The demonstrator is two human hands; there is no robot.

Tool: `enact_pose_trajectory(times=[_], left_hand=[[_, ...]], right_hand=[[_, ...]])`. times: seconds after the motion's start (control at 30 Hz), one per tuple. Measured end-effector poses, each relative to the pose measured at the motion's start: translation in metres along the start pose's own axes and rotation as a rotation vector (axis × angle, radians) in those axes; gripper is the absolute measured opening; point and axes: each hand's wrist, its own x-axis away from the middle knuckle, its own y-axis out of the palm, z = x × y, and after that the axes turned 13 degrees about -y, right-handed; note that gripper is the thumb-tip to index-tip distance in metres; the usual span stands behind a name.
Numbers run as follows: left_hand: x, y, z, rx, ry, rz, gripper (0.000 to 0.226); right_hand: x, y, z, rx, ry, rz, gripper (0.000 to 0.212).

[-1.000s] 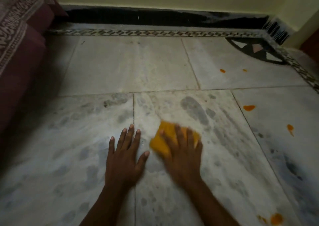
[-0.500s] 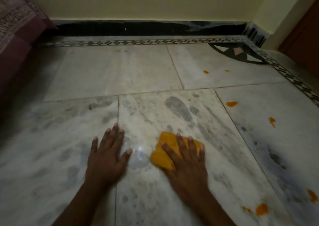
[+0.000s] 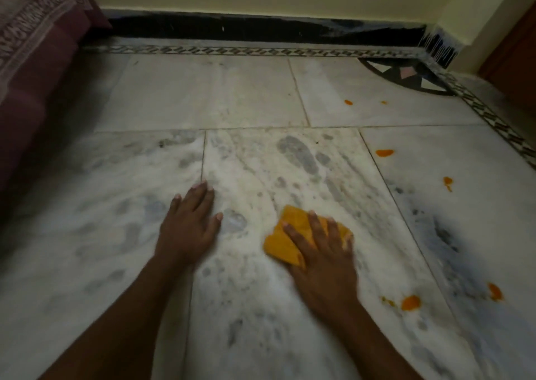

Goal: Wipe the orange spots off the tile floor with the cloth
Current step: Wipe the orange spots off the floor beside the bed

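— The tile floor (image 3: 261, 95) meets the wall far off. Where's the cloth (image 3: 285, 242)?
— Under the flat, pressing right hand (image 3: 322, 252); the left hand (image 3: 188, 228) rests flat, holding nothing.
— Nearest orange spots (image 3: 410, 302)?
— Right and slightly nearer; the right hand is closer.

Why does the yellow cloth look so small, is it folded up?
Bunched up, not spread: the cloth sits as a thick wad under the right hand.

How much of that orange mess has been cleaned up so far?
Done: the tile under both hands shows no orange. In hand: the right hand presses the orange cloth flat on that tile while the left hand rests on the floor. Left: orange spots to the right, more toward the corner.
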Motion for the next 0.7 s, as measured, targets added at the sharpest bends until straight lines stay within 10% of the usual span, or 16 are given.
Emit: enact_pose_trajectory(times=[0.2, 0.43, 0.7], left_hand=[[0.061, 0.023, 0.004, 0.012, 0.076, 0.022, 0.085], [0.062, 0.023, 0.008, -0.048, 0.048, -0.002, 0.087], [0.123, 0.044, 0.037, 0.009, 0.127, 0.056, 0.089]], right_hand=[[-0.049, -0.009, 0.036, 0.042, 0.455, 0.047, 0.067], [0.006, 0.002, 0.005, 0.010, 0.012, 0.050, 0.063], [-0.009, -0.022, 0.052, -0.032, 0.361, -0.002, 0.066]])
